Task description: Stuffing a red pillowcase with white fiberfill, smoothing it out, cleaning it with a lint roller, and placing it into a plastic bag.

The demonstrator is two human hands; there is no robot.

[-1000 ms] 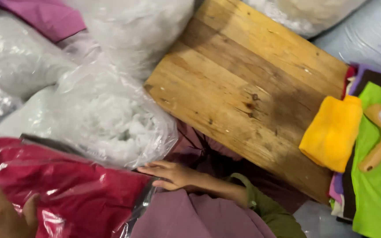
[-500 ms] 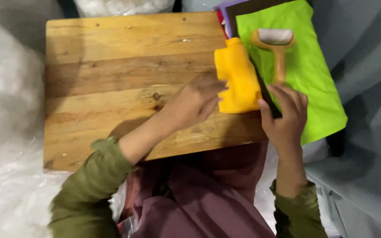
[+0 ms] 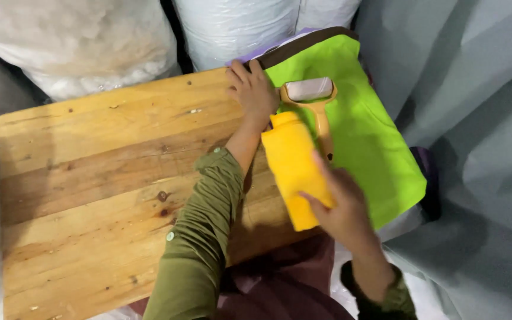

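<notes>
Planks of knotty, honey-coloured wood make up the low table [image 3: 90,178], its grain running sideways and dotted with dark knots. At its right edge lies a folded yellow cloth [image 3: 291,163], soft and oblong, partly on the boards and partly on a smooth lime-green fabric sheet [image 3: 374,142] with a dark brown hem. The right hand [image 3: 342,204] grasps the near end of the yellow cloth, thumb on top. The left hand [image 3: 255,92], in an olive sleeve, lies flat and unclenched by the far corner, fingers spread at the green sheet's edge, holding nothing. A lint roller [image 3: 310,98] with an orange handle and pale drum rests on the green sheet, just beside the cloth. Clear plastic sacks [image 3: 90,41] of white stuffing bulge behind. Half a second earlier the left hand was on the yellow cloth and the right touched the roller's handle; now they have swapped places.
</notes>
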